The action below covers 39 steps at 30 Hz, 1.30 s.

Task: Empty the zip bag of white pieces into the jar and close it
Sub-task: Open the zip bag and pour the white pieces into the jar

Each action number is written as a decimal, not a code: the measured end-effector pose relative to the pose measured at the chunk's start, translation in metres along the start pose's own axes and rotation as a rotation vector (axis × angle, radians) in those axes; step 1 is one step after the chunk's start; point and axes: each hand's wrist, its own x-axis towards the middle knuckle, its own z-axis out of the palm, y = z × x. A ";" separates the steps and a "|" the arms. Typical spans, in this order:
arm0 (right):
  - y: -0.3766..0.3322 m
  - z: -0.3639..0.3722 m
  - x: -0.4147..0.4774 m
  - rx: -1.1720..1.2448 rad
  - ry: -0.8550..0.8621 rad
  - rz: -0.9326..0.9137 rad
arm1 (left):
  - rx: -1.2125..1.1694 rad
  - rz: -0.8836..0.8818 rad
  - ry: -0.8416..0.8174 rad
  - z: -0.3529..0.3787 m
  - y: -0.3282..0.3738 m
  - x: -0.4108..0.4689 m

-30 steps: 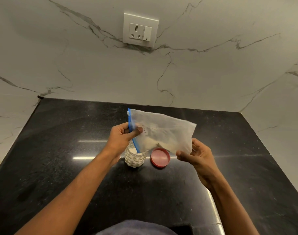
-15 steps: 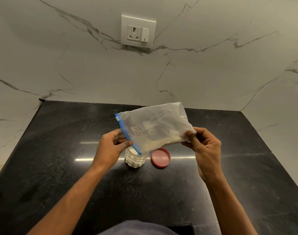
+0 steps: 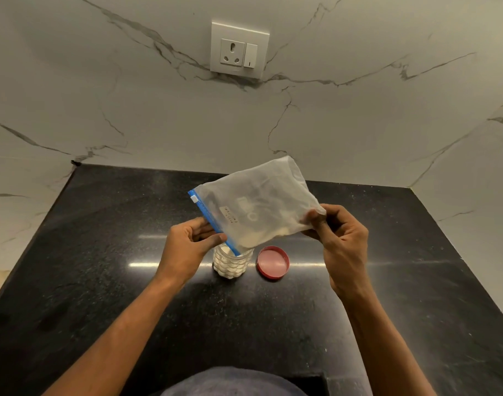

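A translucent zip bag (image 3: 258, 207) with a blue zip strip is tilted over a small clear jar (image 3: 231, 264), its zip end pointing down into the jar mouth. White pieces fill the jar, and a few lie in the bag's lower edge. My left hand (image 3: 187, 247) pinches the bag at the zip edge. My right hand (image 3: 341, 241) pinches the bag's bottom corner and holds it higher than the zip end. The red lid (image 3: 273, 262) lies flat on the counter just right of the jar.
The black stone counter (image 3: 101, 281) is bounded by marble walls behind and on both sides. A white socket and switch plate (image 3: 239, 50) sits on the back wall.
My right hand has shifted its hold to the bag's bottom corner and lifted it, tipping the bag more steeply toward the jar. My left hand has stayed at the zip edge.
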 end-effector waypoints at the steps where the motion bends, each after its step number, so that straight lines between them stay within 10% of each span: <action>1: 0.000 0.000 0.000 -0.003 0.001 -0.002 | 0.004 0.001 0.008 0.000 0.000 -0.001; 39: -0.014 -0.001 0.013 -0.019 -0.010 -0.025 | -0.110 0.014 0.085 0.006 0.006 0.000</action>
